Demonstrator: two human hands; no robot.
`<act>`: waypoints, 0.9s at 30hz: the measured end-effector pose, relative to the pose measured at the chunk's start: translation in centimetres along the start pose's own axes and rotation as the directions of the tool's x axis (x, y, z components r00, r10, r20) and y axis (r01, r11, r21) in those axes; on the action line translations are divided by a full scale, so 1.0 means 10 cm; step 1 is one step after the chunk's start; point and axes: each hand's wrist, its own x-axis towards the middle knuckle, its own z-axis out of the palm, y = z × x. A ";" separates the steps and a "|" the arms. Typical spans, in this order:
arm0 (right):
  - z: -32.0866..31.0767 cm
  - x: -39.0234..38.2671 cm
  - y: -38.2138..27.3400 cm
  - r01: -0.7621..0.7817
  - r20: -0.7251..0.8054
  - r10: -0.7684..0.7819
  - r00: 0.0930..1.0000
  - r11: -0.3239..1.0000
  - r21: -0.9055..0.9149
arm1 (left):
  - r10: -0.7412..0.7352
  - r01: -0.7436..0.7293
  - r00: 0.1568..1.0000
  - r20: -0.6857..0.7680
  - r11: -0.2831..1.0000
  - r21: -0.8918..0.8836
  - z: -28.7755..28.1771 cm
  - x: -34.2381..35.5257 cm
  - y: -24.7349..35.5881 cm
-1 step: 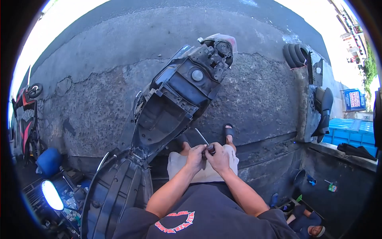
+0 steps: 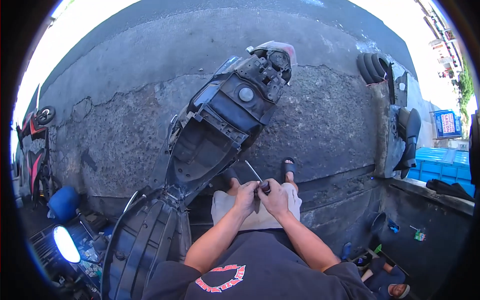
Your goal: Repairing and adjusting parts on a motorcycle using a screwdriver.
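In front of my lap I hold a screwdriver, its thin metal shaft slanting up and to the left. The dark handle lies in the closed fingers of my right hand. My left hand is closed too, its fingertips meeting the right hand's by the handle. Whatever my left fingers pinch is too small to make out. Just ahead and to the left stands a scooter with its seat raised on the hinge. Its bare storage compartment and round fuel cap show, and the tail is stripped of panels.
The raised seat's underside and a mirror are close on my left. Stacked tyres and a low wall with scooter parts stand to the right. At lower right a person sits. A red-black motorbike stands far left.
The view has shifted very slightly. My hands and the screwdriver stay in the same place.
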 end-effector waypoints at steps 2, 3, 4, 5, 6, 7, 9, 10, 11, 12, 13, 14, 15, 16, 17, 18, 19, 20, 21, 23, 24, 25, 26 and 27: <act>-0.11 0.08 0.15 -0.061 0.079 0.056 0.995 0.996 0.061 | 0.023 -0.025 0.997 -0.073 0.999 -0.020 0.15 0.13 -0.19; -0.17 0.13 0.22 -0.111 0.159 0.094 0.983 0.989 0.098 | 0.051 -0.059 0.990 -0.132 0.997 -0.055 0.22 0.21 -0.24; -0.23 0.17 0.32 -0.110 0.182 0.087 0.979 0.987 0.121 | 0.064 -0.072 0.985 -0.161 0.996 -0.045 0.23 0.36 -0.32; -0.29 0.19 0.43 -0.125 0.253 0.088 0.963 0.983 0.134 | 0.088 -0.107 0.979 -0.184 0.990 -0.095 0.20 0.54 -0.40; -0.34 0.22 0.59 -0.143 0.322 0.090 0.943 0.979 0.146 | 0.109 -0.140 0.972 -0.207 0.980 -0.142 0.18 0.70 -0.48; -0.37 0.22 0.76 -0.163 0.352 0.094 0.931 0.972 0.170 | 0.107 -0.142 0.963 -0.247 0.982 -0.125 0.23 0.77 -0.54; -0.42 0.23 1.14 -0.103 0.380 0.024 0.925 0.977 0.189 | 0.128 -0.198 0.965 -0.229 0.927 -0.319 0.34 1.00 -0.65; -0.47 0.28 1.26 -0.161 0.466 0.045 0.883 0.964 0.211 | 0.166 -0.237 0.960 -0.225 0.909 -0.344 0.35 1.09 -0.69; -0.52 0.29 1.36 -0.183 0.498 0.042 0.866 0.954 0.237 | 0.205 -0.276 0.954 -0.220 0.889 -0.365 0.34 1.13 -0.76; -0.52 0.31 1.48 -0.194 0.524 0.042 0.851 0.951 0.239 | 0.218 -0.299 0.942 -0.256 0.892 -0.338 0.26 1.22 -0.86; -0.50 0.32 1.61 -0.211 0.548 0.049 0.835 0.948 0.236 | 0.226 -0.325 0.907 -0.355 0.912 -0.250 0.30 1.25 -0.94; -0.42 0.36 1.73 -0.226 0.554 0.043 0.831 0.937 0.265 | 0.251 -0.346 0.887 -0.389 0.918 -0.195 0.34 1.31 -0.98; -0.36 0.37 1.86 -0.198 0.540 0.032 0.841 0.947 0.252 | 0.273 -0.361 0.864 -0.423 0.922 -0.141 0.41 1.32 -1.02; -0.29 0.37 1.92 -0.169 0.522 0.020 0.852 0.957 0.238 | 0.293 -0.368 0.853 -0.432 0.924 -0.100 0.41 1.35 -1.04; -0.22 0.38 1.97 -0.183 0.526 0.019 0.850 0.948 0.261 | 0.298 -0.365 0.846 -0.442 0.928 -0.073 0.33 1.39 -1.05; -0.19 0.40 1.97 -0.170 0.535 0.001 0.845 0.949 0.266 | 0.341 -0.394 0.805 -0.485 0.919 -0.008 0.26 1.40 -1.05; -0.13 0.43 1.97 -0.154 0.542 -0.017 0.840 0.950 0.270 | 0.384 -0.418 0.762 -0.521 0.907 0.056 0.18 1.41 -1.04; -0.04 0.48 1.96 -0.139 0.515 -0.027 0.857 0.950 0.281 | 0.403 -0.437 0.780 -0.479 0.898 0.045 0.09 1.43 -0.99; 0.03 0.53 1.96 -0.156 0.520 -0.018 0.854 0.944 0.290 | 0.398 -0.425 0.778 -0.486 0.903 0.059 0.07 1.45 -0.95; 0.14 0.61 1.94 -0.134 0.512 -0.034 0.859 0.948 0.287 | 0.447 -0.488 0.782 -0.434 0.873 0.021 0.01 1.48 -0.86; 0.18 0.67 1.89 -0.143 0.512 -0.029 0.859 0.945 0.293 | 0.451 -0.481 0.805 -0.385 0.877 0.022 -0.04 1.50 -0.75; 0.22 0.73 1.83 -0.095 0.464 -0.064 0.884 0.945 0.312 | 0.449 -0.476 0.806 -0.385 0.879 0.028 -0.08 1.51 -0.67; 0.27 0.78 1.78 -0.046 0.414 -0.098 0.905 0.944 0.325 | 0.476 -0.502 0.784 -0.398 0.864 0.045 -0.12 1.52 -0.60; 0.32 0.84 1.75 -0.048 0.412 -0.097 0.906 0.944 0.327 | 0.505 -0.530 0.760 -0.410 0.846 0.060 -0.14 1.52 -0.52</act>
